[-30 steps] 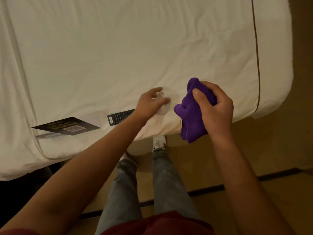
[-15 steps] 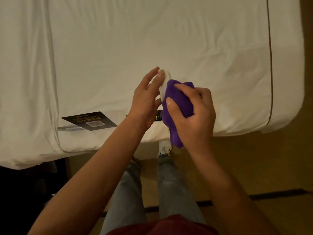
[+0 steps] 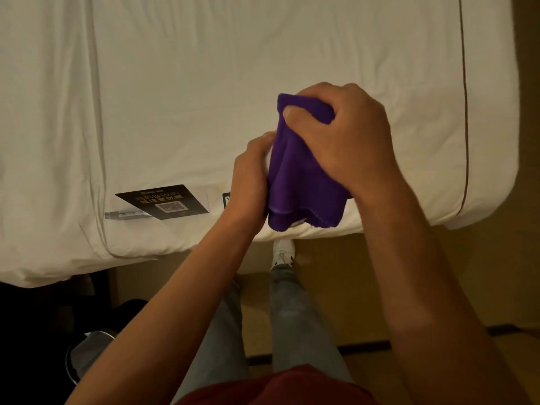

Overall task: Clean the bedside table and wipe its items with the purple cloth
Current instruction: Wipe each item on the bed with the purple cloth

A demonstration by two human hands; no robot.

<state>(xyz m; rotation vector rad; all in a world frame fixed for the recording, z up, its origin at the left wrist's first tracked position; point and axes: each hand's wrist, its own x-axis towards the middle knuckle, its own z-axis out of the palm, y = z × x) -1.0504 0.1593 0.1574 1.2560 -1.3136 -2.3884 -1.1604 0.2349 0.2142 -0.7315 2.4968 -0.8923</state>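
The purple cloth (image 3: 304, 182) is held above the near edge of the white bed (image 3: 204, 83), in the middle of the frame. It is gripped at its top by the right hand (image 3: 347, 135), whose fingers and thumb are curled tightly round a bunched fold. From there the cloth hangs down with its long axis roughly vertical in the frame, its hemmed lower edge pointing toward the bottom. The left hand (image 3: 251, 176) is pressed against the cloth's left side with its fingers curled inward. A sliver of a white object (image 3: 267, 163) is seen between this hand and the cloth, so something appears to be held there, though what it is cannot be told.

On the sheet to the left, a black card in a clear acrylic stand (image 3: 163, 201) is laid flat; "WIFI" can be read on it beside Chinese characters and a QR code. The end of a black remote control (image 3: 226, 200) is seen just beside the left wrist. A dark round bin (image 3: 84, 358) with a shiny rim is glimpsed at the lower left; its contents cannot be made out
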